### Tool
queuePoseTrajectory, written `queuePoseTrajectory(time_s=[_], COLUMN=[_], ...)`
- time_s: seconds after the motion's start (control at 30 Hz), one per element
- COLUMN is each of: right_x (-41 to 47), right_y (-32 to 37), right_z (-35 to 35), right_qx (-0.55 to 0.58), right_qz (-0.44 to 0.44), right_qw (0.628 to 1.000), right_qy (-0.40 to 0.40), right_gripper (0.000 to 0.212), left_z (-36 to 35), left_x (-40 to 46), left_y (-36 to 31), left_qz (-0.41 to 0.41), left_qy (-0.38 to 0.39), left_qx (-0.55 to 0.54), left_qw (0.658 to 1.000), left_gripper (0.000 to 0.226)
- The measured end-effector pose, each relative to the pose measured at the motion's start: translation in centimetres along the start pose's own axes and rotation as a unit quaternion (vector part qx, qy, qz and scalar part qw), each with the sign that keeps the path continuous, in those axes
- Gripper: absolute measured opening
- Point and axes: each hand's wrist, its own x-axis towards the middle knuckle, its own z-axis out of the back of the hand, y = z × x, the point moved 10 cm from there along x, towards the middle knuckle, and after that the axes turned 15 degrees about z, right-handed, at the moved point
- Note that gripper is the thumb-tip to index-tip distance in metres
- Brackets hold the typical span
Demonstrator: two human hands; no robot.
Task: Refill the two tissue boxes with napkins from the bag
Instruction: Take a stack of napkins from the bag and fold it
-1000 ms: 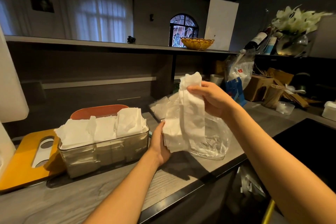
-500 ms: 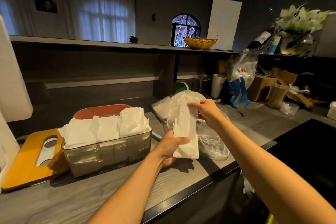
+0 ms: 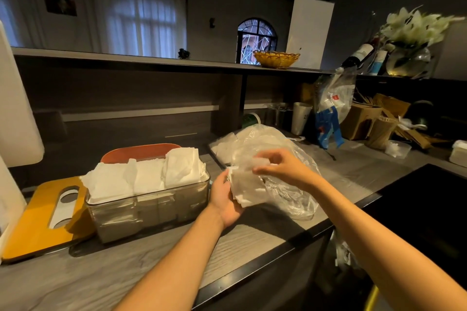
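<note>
- Two hands are busy over the gray tabletop (image 3: 156,262), and both hold the same small stack of napkins (image 3: 246,190).
- The left hand (image 3: 225,199) holds the stack from below, with its fingers curled round the bottom end.
- The right hand (image 3: 280,165) pinches the top end from above, though that part looks a bit blurry.
- The stack stands tall, with its long side going up and down, just in front of the clear plastic bag (image 3: 273,159) that lies on the tabletop.
- The open tissue box (image 3: 151,207) sits to the left of the hands, close by, and white napkins already poke up out of its top.
- The box is long from side to side, so I think the stack must go left and slide down beside the others.
- The left hand is nearer to the box, so it looks like the best one to carry the stack over.
- An orange lid (image 3: 38,219) with a slot lies flat just left of the box.
- A second tray with napkins (image 3: 222,149) sits behind the bag.
</note>
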Motion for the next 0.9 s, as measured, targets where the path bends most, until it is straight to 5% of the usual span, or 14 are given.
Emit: queuePoseTrajectory(time_s=[0.13, 0.2, 0.27, 0.33, 0.5, 0.67, 0.8, 0.9], right_x=[-2.1, -2.1, -1.4, -1.0, -0.7, -0.9, -1.5, -2.7], right_y=[-0.5, -0.2, 0.2, 0.3, -1.6, -1.5, -1.6, -0.5], right_z=[-3.2, -2.9, -0.4, 1.9, 0.2, 0.9, -0.4, -1.0], right_qx=[-0.061, -0.012, 0.009, -0.09, -0.223, -0.156, -0.012, 0.085], right_qz=[-0.009, -0.009, 0.018, 0.039, -0.035, -0.048, -0.081, -0.098], right_qw=[0.986, 0.995, 0.999, 0.987, 0.973, 0.977, 0.991, 0.985], right_qy=[0.152, 0.103, -0.04, -0.127, -0.053, -0.137, -0.103, -0.114], right_gripper=[0.031, 0.03, 0.02, 0.014, 0.017, 0.013, 0.041, 0.034], left_z=[0.0, -0.1, 0.3, 0.6, -0.5, -1.9, -3.5, -4.3], left_x=[-0.1, -0.1, 0.0, 0.2, -0.7, -2.0, -3.9, -5.8], left_y=[-0.2, 0.0, 0.1, 0.2, 0.5, 0.2, 0.1, 0.0], left_qz=[0.001, 0.0, -0.007, -0.016, -0.007, -0.05, -0.062, -0.071], left_qy=[0.007, -0.007, -0.036, -0.063, -0.044, -0.029, -0.032, -0.025], left_qx=[-0.017, 0.007, 0.04, 0.064, 0.09, 0.21, 0.301, 0.351], left_qw=[1.0, 1.0, 0.999, 0.996, 0.995, 0.976, 0.951, 0.933], left_gripper=[0.062, 0.047, 0.037, 0.037, 0.036, 0.028, 0.038, 0.051])
